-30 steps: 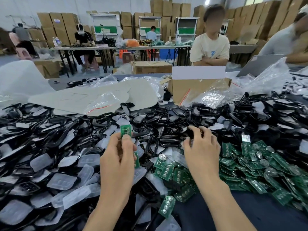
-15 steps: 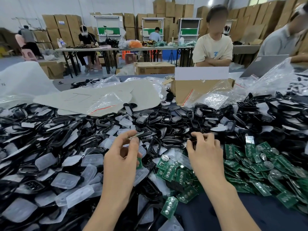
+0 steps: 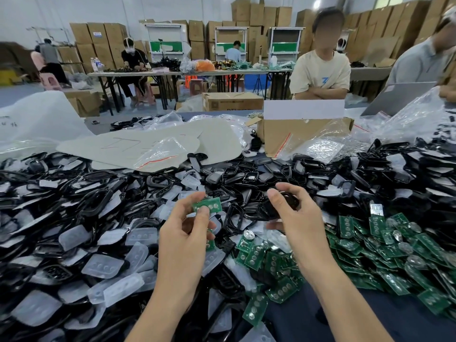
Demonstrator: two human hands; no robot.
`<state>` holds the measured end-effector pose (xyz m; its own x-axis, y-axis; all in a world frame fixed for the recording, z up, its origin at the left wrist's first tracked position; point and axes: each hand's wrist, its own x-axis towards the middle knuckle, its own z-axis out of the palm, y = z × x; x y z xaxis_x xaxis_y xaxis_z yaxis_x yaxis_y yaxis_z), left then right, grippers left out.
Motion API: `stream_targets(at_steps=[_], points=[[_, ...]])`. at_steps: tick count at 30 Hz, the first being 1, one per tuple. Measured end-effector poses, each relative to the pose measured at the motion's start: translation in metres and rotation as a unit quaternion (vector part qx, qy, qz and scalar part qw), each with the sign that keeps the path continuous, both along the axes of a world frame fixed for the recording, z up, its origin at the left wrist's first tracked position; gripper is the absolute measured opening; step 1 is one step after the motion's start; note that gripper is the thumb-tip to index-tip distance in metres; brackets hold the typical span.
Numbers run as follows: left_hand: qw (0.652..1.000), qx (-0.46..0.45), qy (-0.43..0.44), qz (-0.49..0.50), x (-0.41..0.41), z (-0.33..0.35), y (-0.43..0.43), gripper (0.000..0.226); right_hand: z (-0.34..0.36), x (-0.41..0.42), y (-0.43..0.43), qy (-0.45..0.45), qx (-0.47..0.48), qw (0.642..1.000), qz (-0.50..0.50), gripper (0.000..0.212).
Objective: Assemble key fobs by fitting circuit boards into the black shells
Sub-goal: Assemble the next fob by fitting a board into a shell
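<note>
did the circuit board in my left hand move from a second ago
Yes. Against the cardboard box, the circuit board in the left hand shifted right, toward the black shell in the right hand, and turned from upright to sideways.

I see my left grip (image 3: 183, 234) pinching 1 green circuit board (image 3: 208, 205) and my right grip (image 3: 297, 219) holding 1 black shell (image 3: 276, 208), both above heaped shells (image 3: 98, 206) and loose boards (image 3: 394, 245) on the table (image 3: 308, 324).
</note>
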<state>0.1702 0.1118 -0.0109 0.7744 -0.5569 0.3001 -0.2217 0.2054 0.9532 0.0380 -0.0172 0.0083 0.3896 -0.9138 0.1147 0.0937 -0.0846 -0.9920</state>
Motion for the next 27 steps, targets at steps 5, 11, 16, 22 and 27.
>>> stream_targets(at_steps=[5,11,16,22,27], points=[[1.000,-0.007,0.000,-0.008,-0.001,0.000,-0.002,0.025,0.003,0.007,0.006,-0.140,0.207,0.966,0.065,0.038],[1.000,-0.007,0.000,-0.020,-0.004,0.000,-0.003,0.022,0.001,0.014,0.014,-0.204,0.299,0.925,0.110,0.027],[1.000,-0.013,0.004,-0.020,-0.004,0.001,-0.003,0.021,0.002,0.017,0.016,-0.232,0.340,0.902,0.132,0.032],[1.000,-0.015,0.003,-0.011,-0.004,0.001,-0.003,0.019,-0.003,0.022,0.018,-0.207,0.290,0.923,0.144,0.016],[1.000,-0.018,-0.004,-0.014,-0.005,0.003,-0.002,0.018,-0.009,0.024,0.020,-0.149,0.211,0.952,0.166,0.020]])
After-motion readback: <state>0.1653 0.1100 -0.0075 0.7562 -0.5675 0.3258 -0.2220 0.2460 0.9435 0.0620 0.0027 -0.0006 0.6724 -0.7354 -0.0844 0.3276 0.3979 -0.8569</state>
